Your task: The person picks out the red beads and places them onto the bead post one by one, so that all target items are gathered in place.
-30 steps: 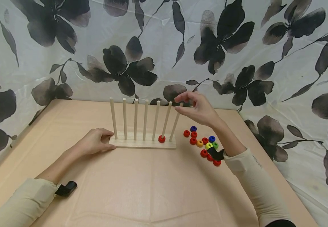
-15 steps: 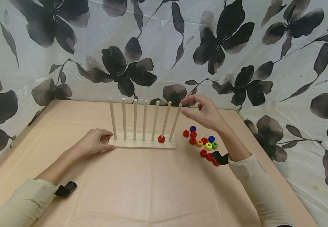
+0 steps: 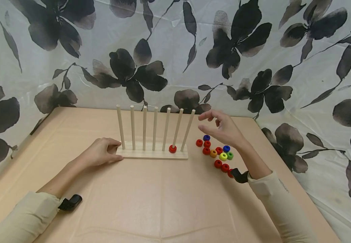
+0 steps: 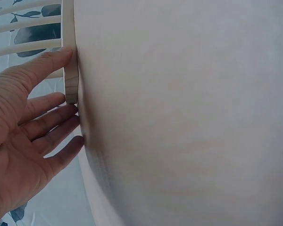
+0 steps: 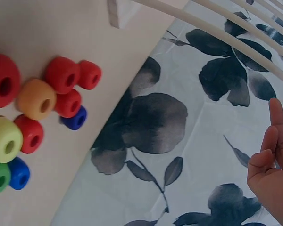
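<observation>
A pale wooden peg rack (image 3: 151, 155) stands on the table, several upright pegs rising from its base. One red bead (image 3: 172, 149) sits at the foot of the second peg from the right. My left hand (image 3: 99, 152) holds the base's left end; in the left wrist view the thumb (image 4: 59, 57) lies on its edge, with fingers around the end. My right hand (image 3: 224, 131) hovers just right of the rightmost peg (image 3: 189, 130), thumb and fingers apart, nothing visible between them. In the right wrist view that hand (image 5: 276, 165) is partly cut off.
Loose beads lie in a cluster right of the rack, beneath my right forearm: several red (image 3: 206, 151), an orange one (image 3: 213, 153), a yellow one (image 3: 223, 156), a green one (image 3: 230, 155) and two blue (image 3: 226, 149). A floral cloth (image 3: 175, 50) hangs behind the table (image 3: 151, 202).
My right hand has drawn away from the top of the rightmost peg, moving right and slightly down, its fingers spreading apart. The left hand and rack have stayed put.
</observation>
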### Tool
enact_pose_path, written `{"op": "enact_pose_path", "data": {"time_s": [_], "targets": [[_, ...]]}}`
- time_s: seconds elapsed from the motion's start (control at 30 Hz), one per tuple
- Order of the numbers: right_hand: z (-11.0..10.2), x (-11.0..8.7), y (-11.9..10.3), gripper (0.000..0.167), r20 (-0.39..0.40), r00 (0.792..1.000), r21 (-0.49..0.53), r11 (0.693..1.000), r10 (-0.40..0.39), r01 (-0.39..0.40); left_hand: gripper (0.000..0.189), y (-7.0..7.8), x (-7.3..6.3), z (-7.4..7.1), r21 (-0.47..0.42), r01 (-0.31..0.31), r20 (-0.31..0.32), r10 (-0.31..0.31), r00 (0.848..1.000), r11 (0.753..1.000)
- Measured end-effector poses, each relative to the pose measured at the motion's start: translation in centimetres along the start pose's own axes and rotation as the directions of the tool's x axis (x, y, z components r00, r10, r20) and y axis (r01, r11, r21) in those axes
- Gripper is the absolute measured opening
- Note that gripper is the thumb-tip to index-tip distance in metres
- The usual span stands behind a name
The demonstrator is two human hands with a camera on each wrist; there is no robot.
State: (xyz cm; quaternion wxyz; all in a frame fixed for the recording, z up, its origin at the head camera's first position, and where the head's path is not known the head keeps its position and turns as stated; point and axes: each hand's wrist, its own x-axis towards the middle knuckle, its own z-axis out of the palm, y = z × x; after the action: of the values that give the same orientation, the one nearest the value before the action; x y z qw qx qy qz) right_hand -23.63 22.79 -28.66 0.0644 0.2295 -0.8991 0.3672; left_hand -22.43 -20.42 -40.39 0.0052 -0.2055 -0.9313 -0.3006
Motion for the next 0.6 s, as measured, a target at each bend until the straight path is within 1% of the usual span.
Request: {"op": "enact_pose_path", "data": {"time_s": [0.37,0.6], "targets": [[0.9,-1.1,2.2,0.032,0.03,0.999,-0.01,1.0,0.013,-0.012,0.06,-0.1,0.0,0.0,-0.002,0.014,0.007,-0.014,1.0,1.0],[1.2,-1.8,3.5,0.031,0.056,0.998,-0.015,0.999,0.038,-0.037,0.06,-0.1,0.0,0.0,0.007,0.018,0.017,-0.018,1.0,1.0]]}}
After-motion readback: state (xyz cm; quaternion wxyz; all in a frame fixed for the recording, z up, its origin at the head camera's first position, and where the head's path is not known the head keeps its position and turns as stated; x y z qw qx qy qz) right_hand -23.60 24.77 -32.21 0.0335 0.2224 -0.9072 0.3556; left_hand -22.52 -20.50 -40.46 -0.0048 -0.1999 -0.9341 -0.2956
